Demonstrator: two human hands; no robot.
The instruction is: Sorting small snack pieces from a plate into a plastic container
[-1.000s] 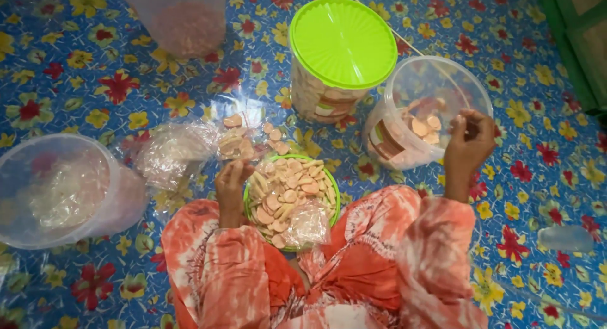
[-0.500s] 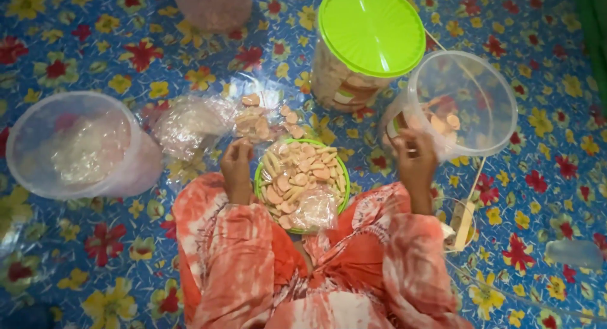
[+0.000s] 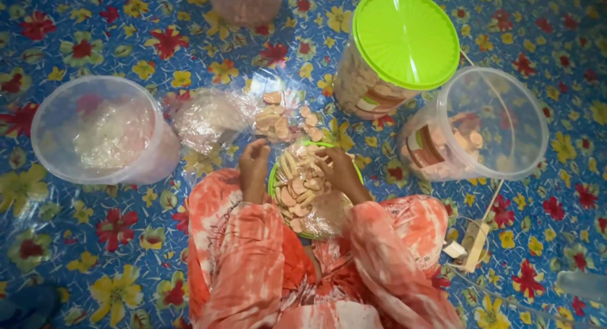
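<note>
A green-rimmed round tray [image 3: 273, 180] heaped with pale flat crackers [image 3: 297, 183] rests on my lap, partly under clear plastic. My left hand [image 3: 254, 163] grips the tray's left rim. My right hand [image 3: 338, 167] lies on the crackers at the tray's upper right, fingers curled into the pile; whether it pinches any cracker is hidden. To the right, an open clear plastic jar [image 3: 487, 123] lies tilted with a few crackers inside. My orange patterned sleeves cover both forearms.
A lidded jar with a green lid [image 3: 404, 38] stands behind the tray. An open clear tub [image 3: 101, 130] sits at the left. Plastic bags with loose crackers [image 3: 278, 117] lie on the floral floor mat. A power strip [image 3: 474, 243] lies at right.
My right hand has come back from the open jar at right to the tray's crackers. My left hand stays at the tray's left rim. The view has shifted closer.
</note>
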